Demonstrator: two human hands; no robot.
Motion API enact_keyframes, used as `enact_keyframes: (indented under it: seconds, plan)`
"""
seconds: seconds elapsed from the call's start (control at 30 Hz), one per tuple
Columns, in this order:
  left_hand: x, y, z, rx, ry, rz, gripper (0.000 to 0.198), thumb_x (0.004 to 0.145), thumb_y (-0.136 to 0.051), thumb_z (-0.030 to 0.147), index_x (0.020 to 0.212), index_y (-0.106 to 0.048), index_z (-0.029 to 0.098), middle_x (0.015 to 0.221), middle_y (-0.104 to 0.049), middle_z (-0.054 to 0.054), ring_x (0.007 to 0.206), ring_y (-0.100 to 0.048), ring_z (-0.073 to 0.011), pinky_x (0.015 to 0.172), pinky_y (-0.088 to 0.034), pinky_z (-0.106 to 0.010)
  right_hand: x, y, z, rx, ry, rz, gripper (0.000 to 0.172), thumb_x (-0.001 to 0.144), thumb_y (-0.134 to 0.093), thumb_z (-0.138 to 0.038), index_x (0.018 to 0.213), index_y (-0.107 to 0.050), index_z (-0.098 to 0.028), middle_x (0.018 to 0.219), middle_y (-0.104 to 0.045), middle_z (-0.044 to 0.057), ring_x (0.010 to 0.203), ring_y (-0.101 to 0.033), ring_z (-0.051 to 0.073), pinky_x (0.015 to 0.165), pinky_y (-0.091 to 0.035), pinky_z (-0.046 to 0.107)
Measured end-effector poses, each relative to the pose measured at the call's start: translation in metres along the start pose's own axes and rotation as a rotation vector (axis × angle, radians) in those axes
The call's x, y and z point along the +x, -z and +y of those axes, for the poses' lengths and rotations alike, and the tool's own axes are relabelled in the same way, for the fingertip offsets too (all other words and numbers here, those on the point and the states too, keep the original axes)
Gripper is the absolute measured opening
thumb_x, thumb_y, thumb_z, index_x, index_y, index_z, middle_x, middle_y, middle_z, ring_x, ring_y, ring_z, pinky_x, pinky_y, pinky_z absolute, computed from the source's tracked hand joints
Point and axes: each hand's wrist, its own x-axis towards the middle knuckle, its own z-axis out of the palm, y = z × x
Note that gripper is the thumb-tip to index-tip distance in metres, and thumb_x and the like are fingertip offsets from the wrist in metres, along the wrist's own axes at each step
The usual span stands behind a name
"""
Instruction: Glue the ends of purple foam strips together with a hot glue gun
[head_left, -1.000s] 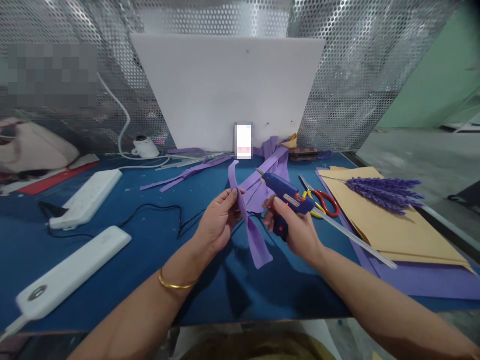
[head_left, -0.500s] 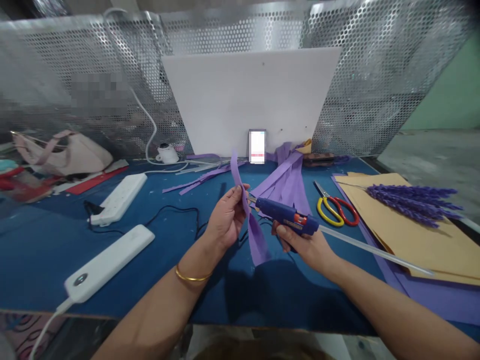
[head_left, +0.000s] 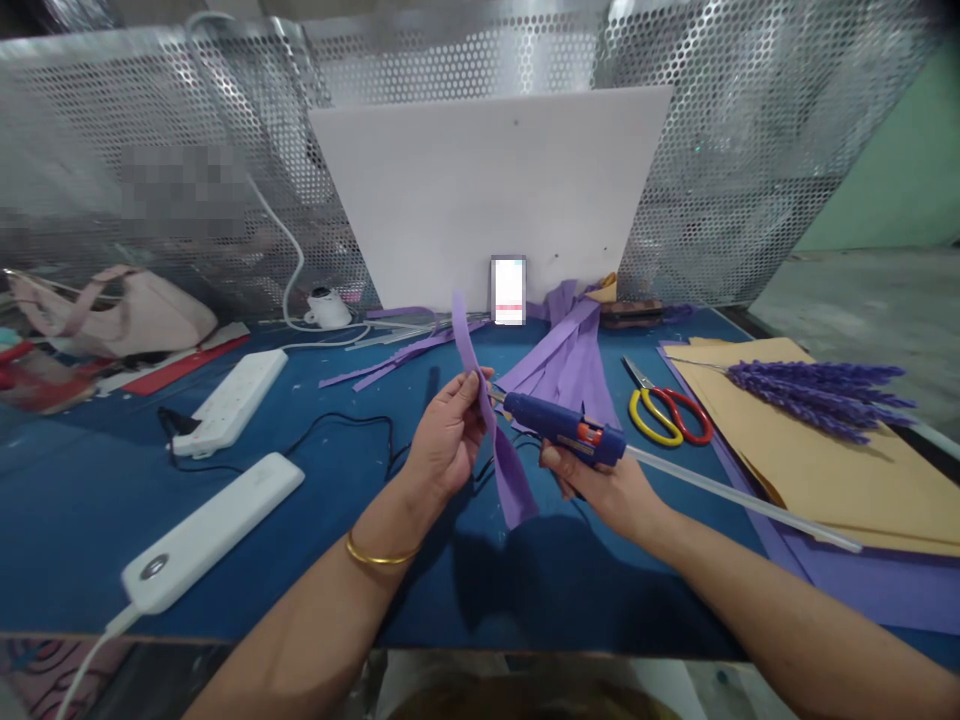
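My left hand (head_left: 452,432) is closed, pinching a purple paper strip (head_left: 512,480) that stands up above the fingers and hangs down below them. Wrapped round the grip of a blue hot glue gun (head_left: 559,425) is my right hand (head_left: 596,480). The gun's metal nozzle points left and meets the strip beside my left fingertips; whether it touches the paper I cannot tell. A long clear glue stick (head_left: 742,498) sticks out of the gun's rear. Behind the gun lies a fanned bunch of purple strips (head_left: 570,350).
Scissors (head_left: 664,415) with yellow and red handles lie right of the gun. Farther right, purple flower sprigs (head_left: 821,395) rest on tan sheets (head_left: 862,500). Left are a white power strip (head_left: 236,400) and a white elongated device (head_left: 217,530). A lit phone (head_left: 509,290) leans against a white board (head_left: 487,190).
The whole view has shifted slightly. Both hands keep their holds, with the glue gun's nozzle still at the purple strip.
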Motion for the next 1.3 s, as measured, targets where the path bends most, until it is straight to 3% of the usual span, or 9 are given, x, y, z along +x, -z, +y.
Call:
enact_keyframes:
  seconds: [0.2,0.63,1.3]
  plan:
    - [0.001,0.003,-0.0033,0.005,-0.014,-0.039,0.025,0.07,-0.087,0.026,0.087,-0.073,0.013,0.068,-0.064,0.002,0.054,-0.057,-0.0057,0.049,-0.049,-0.016,0.0005,-0.002,-0.0006,-0.015,0.005,0.017,0.042,0.075,-0.076,-0.056,0.079,-0.055,-0.02,0.055,-0.047,-0.006,0.048,-0.043,0.01,0.047,-0.035,0.025]
    - [0.0,0.0011,-0.0013,-0.008,0.0,-0.023,0.012,0.079,-0.079,0.02,0.085,-0.073,0.012,0.066,-0.064,0.001,0.051,-0.057,-0.0062,0.049,-0.05,-0.016,0.0007,-0.0012,0.0031,-0.113,0.076,0.055,0.036,0.078,-0.074,-0.05,0.077,-0.053,-0.021,0.064,-0.049,-0.005,0.056,-0.045,0.011,0.051,-0.037,0.025]
    - [-0.0022,-0.0025,0.0024,-0.029,0.003,-0.02,0.006,0.085,-0.072,0.017,0.083,-0.072,0.012,0.064,-0.064,0.001,0.05,-0.059,-0.007,0.047,-0.052,-0.017,-0.002,-0.0025,0.0009,-0.124,0.041,0.043,0.032,0.076,-0.077,-0.042,0.077,-0.053,-0.021,0.065,-0.051,-0.005,0.056,-0.046,0.01,0.052,-0.04,0.023]
